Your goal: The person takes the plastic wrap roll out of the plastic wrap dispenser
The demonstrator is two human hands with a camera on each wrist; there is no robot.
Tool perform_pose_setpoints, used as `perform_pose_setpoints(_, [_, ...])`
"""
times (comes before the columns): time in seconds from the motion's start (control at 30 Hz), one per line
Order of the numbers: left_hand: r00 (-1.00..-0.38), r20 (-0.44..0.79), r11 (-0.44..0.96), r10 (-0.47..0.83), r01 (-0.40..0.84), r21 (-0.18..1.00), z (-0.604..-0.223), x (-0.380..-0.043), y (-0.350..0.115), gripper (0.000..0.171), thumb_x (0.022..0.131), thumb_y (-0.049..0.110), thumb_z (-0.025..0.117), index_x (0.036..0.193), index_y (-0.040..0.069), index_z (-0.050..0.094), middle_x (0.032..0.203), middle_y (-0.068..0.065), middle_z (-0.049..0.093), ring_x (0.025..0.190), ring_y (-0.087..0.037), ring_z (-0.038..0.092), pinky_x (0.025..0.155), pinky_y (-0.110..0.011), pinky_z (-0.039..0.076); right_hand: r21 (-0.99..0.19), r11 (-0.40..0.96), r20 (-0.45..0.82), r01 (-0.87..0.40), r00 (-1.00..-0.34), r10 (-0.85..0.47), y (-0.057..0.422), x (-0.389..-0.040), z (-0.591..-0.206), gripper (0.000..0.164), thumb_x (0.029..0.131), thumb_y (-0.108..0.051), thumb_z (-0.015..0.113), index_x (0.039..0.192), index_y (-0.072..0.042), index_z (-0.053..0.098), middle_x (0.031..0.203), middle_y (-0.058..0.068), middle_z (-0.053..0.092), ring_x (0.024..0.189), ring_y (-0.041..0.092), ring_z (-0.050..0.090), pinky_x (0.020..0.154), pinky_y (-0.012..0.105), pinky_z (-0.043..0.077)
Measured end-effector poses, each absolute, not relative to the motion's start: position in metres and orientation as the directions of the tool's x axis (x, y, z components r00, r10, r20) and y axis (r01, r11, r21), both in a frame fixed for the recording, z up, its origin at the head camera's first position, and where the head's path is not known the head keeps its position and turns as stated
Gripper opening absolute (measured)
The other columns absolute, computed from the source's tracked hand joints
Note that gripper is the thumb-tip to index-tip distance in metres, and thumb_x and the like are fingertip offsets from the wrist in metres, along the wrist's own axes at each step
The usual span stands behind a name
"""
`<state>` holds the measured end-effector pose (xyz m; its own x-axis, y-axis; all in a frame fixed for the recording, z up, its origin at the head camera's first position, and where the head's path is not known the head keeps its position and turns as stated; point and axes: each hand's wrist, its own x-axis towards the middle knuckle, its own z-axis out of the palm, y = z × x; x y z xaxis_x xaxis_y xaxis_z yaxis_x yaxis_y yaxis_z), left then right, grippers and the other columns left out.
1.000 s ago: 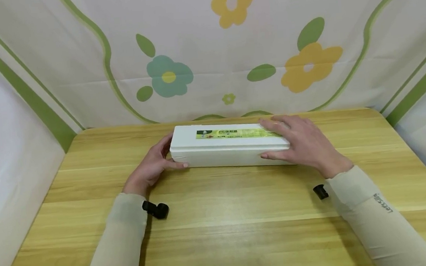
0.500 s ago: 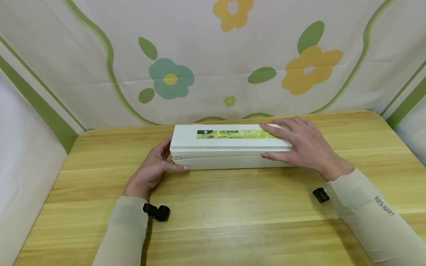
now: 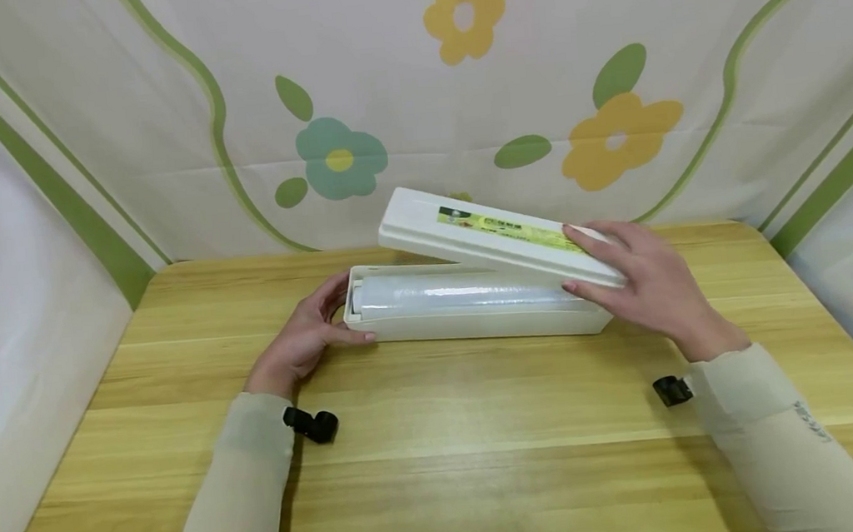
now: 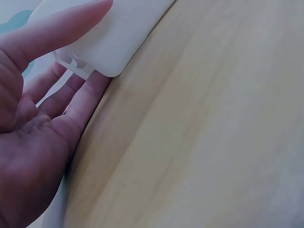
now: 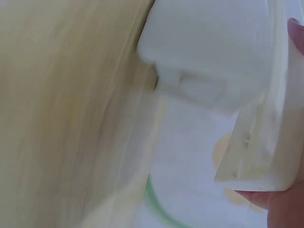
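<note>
A long white plastic box [image 3: 476, 325] lies near the back of the table, with a roll of clear cling film [image 3: 444, 292] inside it. My left hand [image 3: 310, 334] holds the box's left end, thumb on the front wall and fingers round the end; in the left wrist view the box corner [image 4: 116, 45] sits between thumb and fingers. My right hand [image 3: 646, 282] grips the right end of the white lid [image 3: 500, 239], which bears a yellow-green label. The lid tilts, its left end raised above the box. In the right wrist view the lid's underside [image 5: 256, 142] shows beside the box.
The wooden table [image 3: 450, 464] stretches in front of the box. A white curtain [image 3: 411, 75] with printed flowers hangs right behind the table's back edge. Black wrist-camera mounts [image 3: 313, 425] stick out from the sleeves.
My right hand has lifted the lid off the box and moved it up and to the right, uncovering the roll of film. My left hand stays at the box's left end.
</note>
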<state>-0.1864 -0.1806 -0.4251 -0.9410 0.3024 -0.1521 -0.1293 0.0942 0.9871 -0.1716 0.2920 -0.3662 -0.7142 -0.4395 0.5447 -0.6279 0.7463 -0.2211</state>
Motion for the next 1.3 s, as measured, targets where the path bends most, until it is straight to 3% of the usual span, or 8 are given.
perform_pose_setpoints(0.13, [-0.941,-0.136,0.076,0.31,-0.118,0.99,-0.425,-0.186,-0.18,0.11,0.075,-0.016,0.088,0.167,0.019,0.039,0.168,-0.007,0.044,0.158,-0.027,0.037,0.102,-0.017,0.054,-0.253,0.792,0.509,-0.556,-0.772,-0.38,0.314,-0.166,-0.366,0.073,0.088,-0.037,0.087,0.155,-0.03,0.061,0.144,0.021,0.065,0.125,0.045,0.06,0.092,0.062,0.048])
perform_pose_setpoints(0.2, [-0.94,-0.135,0.075,0.314,-0.117,0.99,-0.425,-0.186,-0.18,0.11,0.075,-0.016,0.088,0.167,0.02,0.04,0.168,-0.007,0.044,0.157,-0.027,0.037,0.102,-0.018,0.055,-0.252,0.816,0.488,-0.52,-0.796,-0.357,0.326,-0.163,-0.367,0.077,0.084,-0.029,0.089,0.155,-0.03,0.06,0.144,0.021,0.065,0.125,0.046,0.06,0.091,0.061,0.046])
perform_pose_setpoints(0.4, [-0.933,-0.137,0.072,0.332,-0.12,0.99,-0.424,-0.186,-0.182,0.11,0.076,-0.017,0.087,0.168,0.021,0.039,0.167,-0.006,0.044,0.156,-0.027,0.037,0.102,-0.019,0.056,-0.226,0.868,0.428,-0.441,-0.846,-0.319,0.359,-0.158,-0.37,0.072,0.089,-0.032,0.085,0.156,-0.03,0.059,0.149,0.019,0.063,0.128,0.048,0.058,0.091,0.06,0.043])
perform_pose_setpoints(0.6, [-0.93,-0.139,0.069,0.341,-0.123,0.99,-0.425,-0.187,-0.184,0.109,0.077,-0.018,0.086,0.168,0.02,0.039,0.168,-0.007,0.042,0.157,-0.027,0.036,0.102,-0.019,0.056,-0.261,0.886,0.346,-0.382,-0.894,-0.284,0.38,-0.153,-0.372,0.073,0.093,-0.034,0.083,0.16,-0.032,0.054,0.156,0.021,0.056,0.137,0.051,0.05,0.104,0.067,0.036])
perform_pose_setpoints(0.73, [-0.93,-0.139,0.063,0.34,-0.125,0.99,-0.426,-0.187,-0.185,0.11,0.077,-0.019,0.085,0.168,0.02,0.038,0.168,-0.007,0.042,0.157,-0.028,0.036,0.102,-0.019,0.056,-0.287,0.897,0.296,-0.335,-0.922,-0.249,0.39,-0.152,-0.374,0.074,0.095,-0.035,0.081,0.162,-0.036,0.05,0.16,0.023,0.053,0.138,0.055,0.047,0.102,0.069,0.035])
perform_pose_setpoints(1.1, [-0.929,-0.144,0.052,0.342,-0.134,0.99,-0.425,-0.186,-0.186,0.112,0.077,-0.019,0.084,0.17,0.02,0.034,0.169,-0.007,0.04,0.156,-0.026,0.036,0.102,-0.018,0.055,-0.323,0.881,0.341,-0.346,-0.911,-0.233,0.42,-0.152,-0.373,0.078,0.088,-0.021,0.088,0.159,-0.028,0.056,0.155,0.028,0.055,0.132,0.054,0.047,0.095,0.067,0.032])
perform_pose_setpoints(1.3, [-0.927,-0.153,0.051,0.343,-0.144,0.988,-0.425,-0.188,-0.186,0.113,0.077,-0.02,0.083,0.171,0.019,0.033,0.17,-0.007,0.039,0.156,-0.027,0.036,0.102,-0.019,0.056,-0.341,0.882,0.313,-0.324,-0.924,-0.218,0.43,-0.15,-0.374,0.078,0.09,-0.019,0.087,0.16,-0.024,0.053,0.156,0.028,0.053,0.128,0.054,0.047,0.092,0.062,0.03])
